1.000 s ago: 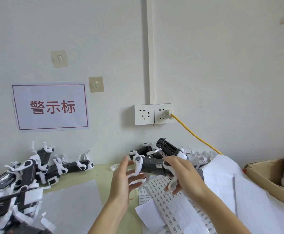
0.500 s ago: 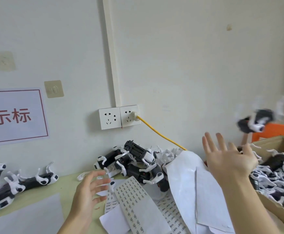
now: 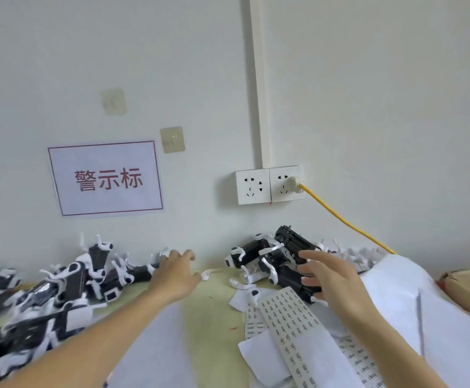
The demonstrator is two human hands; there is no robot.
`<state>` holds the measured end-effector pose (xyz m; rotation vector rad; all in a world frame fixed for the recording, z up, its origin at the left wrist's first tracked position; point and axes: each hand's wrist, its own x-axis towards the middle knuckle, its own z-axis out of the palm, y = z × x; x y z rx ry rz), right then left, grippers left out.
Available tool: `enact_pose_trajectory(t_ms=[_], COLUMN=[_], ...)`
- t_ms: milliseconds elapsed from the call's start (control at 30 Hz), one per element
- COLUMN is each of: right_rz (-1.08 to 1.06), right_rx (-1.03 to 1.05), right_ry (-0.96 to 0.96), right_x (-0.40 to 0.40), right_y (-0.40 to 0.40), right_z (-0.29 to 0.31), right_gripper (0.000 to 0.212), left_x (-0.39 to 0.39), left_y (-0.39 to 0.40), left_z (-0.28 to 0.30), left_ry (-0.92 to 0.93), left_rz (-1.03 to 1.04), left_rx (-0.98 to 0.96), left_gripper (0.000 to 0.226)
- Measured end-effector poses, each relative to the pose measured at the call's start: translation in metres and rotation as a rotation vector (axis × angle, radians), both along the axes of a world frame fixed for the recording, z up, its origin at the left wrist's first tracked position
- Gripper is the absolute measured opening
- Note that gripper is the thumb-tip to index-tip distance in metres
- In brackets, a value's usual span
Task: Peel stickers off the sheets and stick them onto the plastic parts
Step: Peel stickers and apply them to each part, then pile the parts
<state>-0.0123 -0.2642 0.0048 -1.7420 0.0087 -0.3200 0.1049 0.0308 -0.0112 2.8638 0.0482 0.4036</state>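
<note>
The left hand (image 3: 175,274) is reaching out over the table with its fingers loosely spread and nothing in its grasp, its fingertips lying near the end of a pile of black-and-white plastic parts (image 3: 69,284) that stretches away to its left. The right hand (image 3: 329,278) is hovering with fingers straight and apart, also holding nothing, just in front of a second heap of plastic parts (image 3: 273,261) lying against the wall. Below and between the hands, sticker sheets (image 3: 292,323) printed with rows of small labels are lying on the pale green table (image 3: 214,309), partly covered by loose white paper (image 3: 396,292) to the right of the right hand. Beyond that paper a cardboard box (image 3: 468,284) is showing at the edge. Above the hands, the white wall is carrying a red-bordered sign (image 3: 105,177), a double socket (image 3: 268,184) and a yellow cable (image 3: 343,219) running down toward the paper.

Compared with half a second ago, the right hand has come down from its raised position near the box and is now low over the heap, the left hand has stretched further forward and leftward, and the part seen in the air above the box is gone from sight.
</note>
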Motion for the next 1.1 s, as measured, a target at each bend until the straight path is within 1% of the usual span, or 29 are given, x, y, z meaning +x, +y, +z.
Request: enact_pose_trajectory(t_ms=[100,167,233,300,333,367,433,467,533,633,667,700,767,800,833,933,1033,1100], right_rz=[0.032,0.049,0.07,0.079,0.079,0.078,0.077,0.075,0.066,0.055,0.054,0.055,0.055,0.056,0.057,0.048,0.041,0.043], right_rx=[-0.142,-0.202,-0.231,-0.262,-0.27,-0.268,-0.259,-0.256,-0.25,-0.239,-0.24,-0.241,-0.243,-0.243,-0.242,-0.281,-0.399,-0.437], right_ry=[-0.007,-0.015,-0.025,-0.033,-0.038,-0.044,-0.05,-0.052,-0.06,-0.065,-0.067,-0.068,-0.07,-0.067,-0.063,-0.047,-0.015,-0.003], right_x=[0.001,0.002,0.002,0.003,0.003,0.004,0.005,0.005,0.006,0.006,0.006,0.006,0.005,0.005,0.006,0.007,0.007,0.007], right_y=[0.011,0.015,0.017,0.017,0.017,0.017,0.016,0.015,0.014,0.013,0.013,0.013,0.013,0.013,0.013,0.012,0.013,0.014], right_z=[-0.008,-0.01,-0.012,-0.014,-0.014,-0.015,-0.015,-0.015,-0.016,-0.016,-0.017,-0.017,-0.017,-0.017,-0.017,-0.018,-0.019,-0.02], right_gripper=[0.028,0.028,0.028,0.028,0.028,0.028,0.028,0.029,0.03,0.03,0.03,0.03,0.03,0.031,0.031,0.029,0.029,0.031], left_x=[0.014,0.022,0.027,0.032,0.035,0.038,0.044,0.046,0.044,0.04,0.038,0.036,0.035,0.033,0.031,0.022,0.006,-0.006], left_y=[0.044,0.065,0.075,0.076,0.076,0.076,0.076,0.075,0.067,0.05,0.045,0.04,0.033,0.03,0.027,0.013,-0.004,-0.015], left_z=[0.004,-0.002,-0.009,-0.015,-0.017,-0.018,-0.018,-0.016,-0.012,-0.003,0.0,0.004,0.014,0.021,0.028,0.05,0.067,0.071], left_ry=[0.121,0.164,0.184,0.222,0.223,0.197,0.128,0.115,0.129,0.14,0.139,0.138,0.125,0.12,0.119,0.079,-0.083,-0.212], left_rz=[0.139,0.192,0.207,0.174,0.161,0.151,0.113,0.085,0.07,0.035,0.026,0.026,0.035,0.037,0.035,0.032,0.049,0.061], left_rx=[0.207,0.307,0.32,0.26,0.246,0.248,0.267,0.28,0.354,0.479,0.516,0.557,0.66,0.708,0.739,0.705,0.586,0.481], left_gripper=[0.061,0.066,0.069,0.077,0.076,0.07,0.048,0.043,0.047,0.035,0.034,0.037,0.05,0.053,0.05,0.029,0.021,0.019])
